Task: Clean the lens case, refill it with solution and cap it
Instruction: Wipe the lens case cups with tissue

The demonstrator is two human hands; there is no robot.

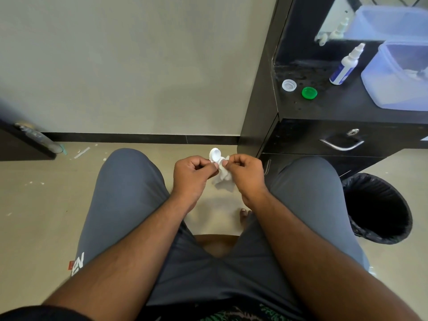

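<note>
Between my knees I hold a white lens case (215,155) by its lower part with my left hand (193,173); one round open well shows above my fingers. My right hand (246,172) pinches a crumpled white tissue (223,178) against the case's other well, which the tissue hides. On the black counter at the right lie a white cap (289,85) and a green cap (309,92), both off the case. A white solution bottle (345,66) with a blue label stands upright behind them.
A pale blue plastic tub (398,77) sits on the counter (324,107) beside the bottle, below a mirror. Under the counter is a drawer with a metal handle (341,145). A black-lined waste bin (379,207) stands on the floor by my right knee.
</note>
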